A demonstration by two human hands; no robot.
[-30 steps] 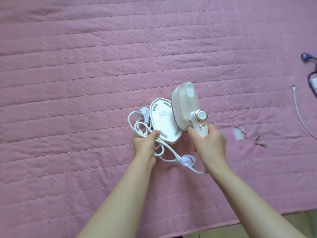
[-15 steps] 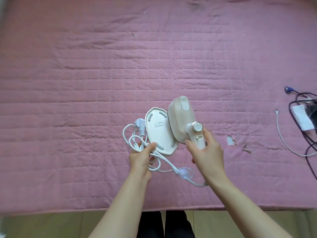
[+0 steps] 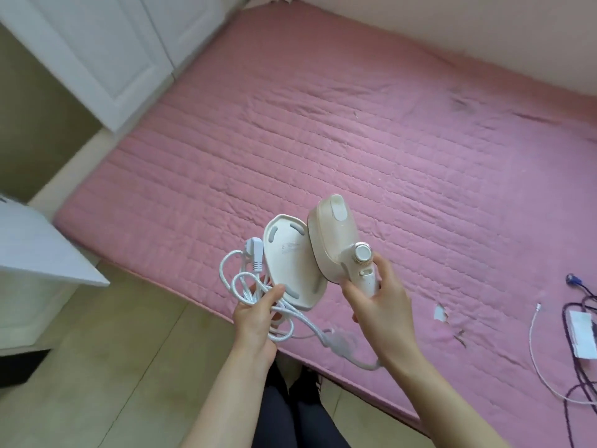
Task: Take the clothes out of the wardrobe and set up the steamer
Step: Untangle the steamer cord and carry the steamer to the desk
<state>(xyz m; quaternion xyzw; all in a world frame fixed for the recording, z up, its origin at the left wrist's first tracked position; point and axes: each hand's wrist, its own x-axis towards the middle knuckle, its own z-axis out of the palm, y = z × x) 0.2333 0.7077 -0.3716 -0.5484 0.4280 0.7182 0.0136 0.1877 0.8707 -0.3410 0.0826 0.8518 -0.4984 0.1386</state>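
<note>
The steamer [image 3: 334, 240] is up off the pink bed [image 3: 355, 130], its handle gripped by the right hand [image 3: 379, 305] while the left hand [image 3: 255, 313] clutches the coiled cord [image 3: 255, 286], nothing plugged in, no clothes visible, wardrobe [image 3: 106, 50] shut.

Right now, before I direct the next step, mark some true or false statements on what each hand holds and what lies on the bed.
1. The right hand grips the steamer by its handle. True.
2. The left hand is empty. False: it holds the coiled cord.
3. The plug sits in a wall socket. False: it hangs free by the coil.
4. Loose cables lie on the pink bed cover. True.
</note>
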